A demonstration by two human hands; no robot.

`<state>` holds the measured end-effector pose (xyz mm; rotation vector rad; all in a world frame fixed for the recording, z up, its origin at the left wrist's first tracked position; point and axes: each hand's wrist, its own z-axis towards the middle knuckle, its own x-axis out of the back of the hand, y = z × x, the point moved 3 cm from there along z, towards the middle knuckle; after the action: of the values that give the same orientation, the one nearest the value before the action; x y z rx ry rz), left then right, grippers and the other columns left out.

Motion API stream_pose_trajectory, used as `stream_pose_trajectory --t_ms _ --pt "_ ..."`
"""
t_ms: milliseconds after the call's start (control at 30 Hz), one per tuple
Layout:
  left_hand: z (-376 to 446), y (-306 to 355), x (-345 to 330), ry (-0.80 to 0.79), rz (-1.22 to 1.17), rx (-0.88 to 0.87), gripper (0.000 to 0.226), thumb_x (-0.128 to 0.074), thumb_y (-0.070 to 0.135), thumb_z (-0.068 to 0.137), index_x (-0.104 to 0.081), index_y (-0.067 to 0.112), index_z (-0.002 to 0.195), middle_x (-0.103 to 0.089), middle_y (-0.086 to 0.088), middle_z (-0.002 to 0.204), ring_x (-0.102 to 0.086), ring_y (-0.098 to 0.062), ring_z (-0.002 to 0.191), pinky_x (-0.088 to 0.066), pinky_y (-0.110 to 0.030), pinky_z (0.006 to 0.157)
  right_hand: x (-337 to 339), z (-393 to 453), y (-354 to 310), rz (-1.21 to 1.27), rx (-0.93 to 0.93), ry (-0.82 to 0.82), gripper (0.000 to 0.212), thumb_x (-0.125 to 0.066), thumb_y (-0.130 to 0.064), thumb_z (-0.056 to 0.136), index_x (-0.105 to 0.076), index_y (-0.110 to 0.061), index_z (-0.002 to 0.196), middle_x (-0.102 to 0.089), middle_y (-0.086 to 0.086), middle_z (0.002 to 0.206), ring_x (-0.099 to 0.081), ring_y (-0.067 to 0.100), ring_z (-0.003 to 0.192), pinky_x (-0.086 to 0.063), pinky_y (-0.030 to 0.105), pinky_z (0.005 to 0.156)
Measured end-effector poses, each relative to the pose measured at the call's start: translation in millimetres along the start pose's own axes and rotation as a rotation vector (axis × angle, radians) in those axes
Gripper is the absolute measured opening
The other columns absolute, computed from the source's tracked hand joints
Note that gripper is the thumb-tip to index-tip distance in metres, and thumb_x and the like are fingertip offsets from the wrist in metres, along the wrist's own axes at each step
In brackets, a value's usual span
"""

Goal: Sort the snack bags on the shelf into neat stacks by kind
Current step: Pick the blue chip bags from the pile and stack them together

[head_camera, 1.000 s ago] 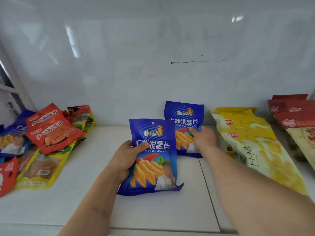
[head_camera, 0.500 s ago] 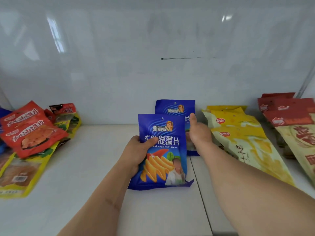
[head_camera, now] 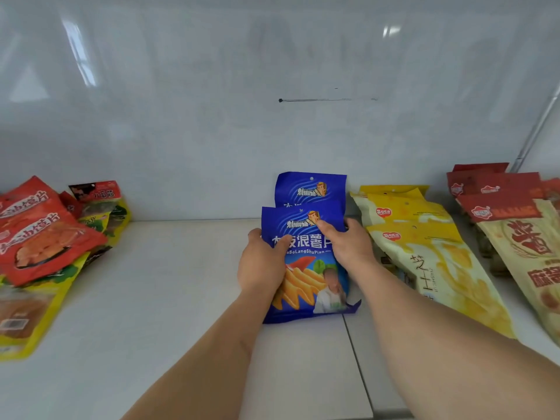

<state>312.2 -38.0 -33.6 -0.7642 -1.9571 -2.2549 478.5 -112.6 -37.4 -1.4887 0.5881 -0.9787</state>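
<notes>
Two hands of mine meet on the front blue potato-chip bag [head_camera: 306,268] at the middle of the white shelf [head_camera: 169,298]. My left hand [head_camera: 262,265] grips its left edge, thumb curled over the front across the white lettering; my right hand [head_camera: 348,247] holds its upper right side, thumb pressed on the face near the logo and fingers wrapped behind the edge. This bag lies overlapping a second blue potato-chip bag [head_camera: 310,187], whose top shows just behind it against the white back wall [head_camera: 272,131]. To my right lie the yellow cheese-snack bags [head_camera: 424,237] in an overlapping row, then the red-topped bags [head_camera: 500,201] beyond. Well apart on my left sits a loose heap of red snack bags [head_camera: 45,231] over yellow-green ones [head_camera: 33,313].
</notes>
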Motion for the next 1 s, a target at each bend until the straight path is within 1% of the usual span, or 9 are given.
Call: stream_pose_trajectory --t_ms 100,300,433,533,600,700,767,867,1000 --pt "-1 4 -3 0.029 0.095 0.016 0.057 -0.057 0.048 0.097 -0.041 0.016 0.141 -0.063 -0.004 0.133 -0.065 -0.019 0.11 -0.042 -0.025 0.066 -2 5 1 -0.073 0.033 0.04 0.048 -0.072 -0.05 0.083 -0.057 -0.014 0.11 -0.072 0.004 0.106 -0.068 0.012 0.077 -0.051 0.022 0.057" --pt "-3 12 -13 0.055 0.215 0.008 0.053 -0.054 0.048 0.098 -0.042 0.017 0.139 -0.062 -0.003 0.134 -0.064 -0.022 0.114 -0.041 -0.028 0.071 -1 15 -2 -0.257 0.05 0.024 0.052 -0.065 -0.051 0.088 -0.055 -0.009 0.116 -0.07 0.008 0.113 -0.064 0.015 0.082 -0.041 0.019 0.051" --pt "0 12 -10 0.052 0.186 0.008 0.05 -0.055 0.047 0.098 -0.044 0.014 0.134 -0.064 -0.006 0.131 -0.064 -0.025 0.112 -0.052 -0.033 0.079 -2 15 -13 -0.413 0.047 -0.001 0.054 -0.059 -0.05 0.093 -0.049 -0.007 0.124 -0.065 0.01 0.121 -0.067 0.023 0.1 -0.04 0.022 0.051" --pt "0 14 -3 0.061 0.179 0.002 0.049 -0.054 0.046 0.098 -0.043 0.014 0.133 -0.063 -0.006 0.13 -0.064 -0.024 0.111 -0.056 -0.037 0.084 -6 5 -25 -0.496 0.08 0.008 0.066 -0.048 -0.05 0.098 -0.03 -0.007 0.145 -0.052 0.014 0.138 -0.057 0.028 0.119 -0.053 0.032 0.072" --pt "-3 17 7 0.098 0.267 -0.025 0.051 -0.052 0.045 0.099 -0.041 0.013 0.137 -0.058 -0.006 0.136 -0.06 -0.026 0.118 -0.051 -0.036 0.085 -9 -6 -33 -0.687 0.186 0.034 0.071 -0.038 -0.052 0.101 -0.018 -0.009 0.153 -0.038 0.016 0.149 -0.043 0.031 0.134 -0.047 0.041 0.098" --pt "-9 20 29 0.154 0.503 -0.108 0.047 -0.046 0.04 0.102 -0.044 0.011 0.139 -0.05 -0.008 0.141 -0.053 -0.03 0.124 -0.046 -0.041 0.091 -12 -24 -44 -0.957 0.398 0.077 0.063 -0.031 -0.049 0.103 -0.023 -0.01 0.153 -0.026 0.015 0.158 -0.024 0.032 0.145 -0.029 0.045 0.113" --pt "-13 17 46 0.168 0.674 -0.173 0.041 -0.042 0.035 0.103 -0.051 0.012 0.135 -0.052 -0.008 0.137 -0.053 -0.029 0.121 -0.046 -0.04 0.089 -19 -33 -51 -1.048 0.557 0.051 0.055 -0.035 -0.043 0.103 -0.036 -0.01 0.147 -0.03 0.014 0.156 -0.025 0.032 0.144 -0.028 0.045 0.113" --pt "-22 9 76 0.21 0.97 -0.287 0.035 -0.038 0.033 0.104 -0.057 0.015 0.128 -0.057 -0.005 0.128 -0.055 -0.026 0.115 -0.046 -0.038 0.085 -45 -57 -61 -1.142 0.823 -0.09 0.039 -0.038 -0.038 0.103 -0.056 -0.012 0.127 -0.053 0.01 0.135 -0.046 0.03 0.125 -0.036 0.044 0.102" --pt "-33 -7 121 0.217 1.215 -0.364 0.03 -0.035 0.029 0.105 -0.058 0.015 0.119 -0.058 -0.004 0.121 -0.056 -0.027 0.109 -0.043 -0.035 0.081 -86 -100 -71 -1.122 1.015 -0.295 0.036 -0.035 -0.035 0.105 -0.061 -0.014 0.118 -0.06 0.006 0.12 -0.052 0.028 0.112 -0.037 0.041 0.093"
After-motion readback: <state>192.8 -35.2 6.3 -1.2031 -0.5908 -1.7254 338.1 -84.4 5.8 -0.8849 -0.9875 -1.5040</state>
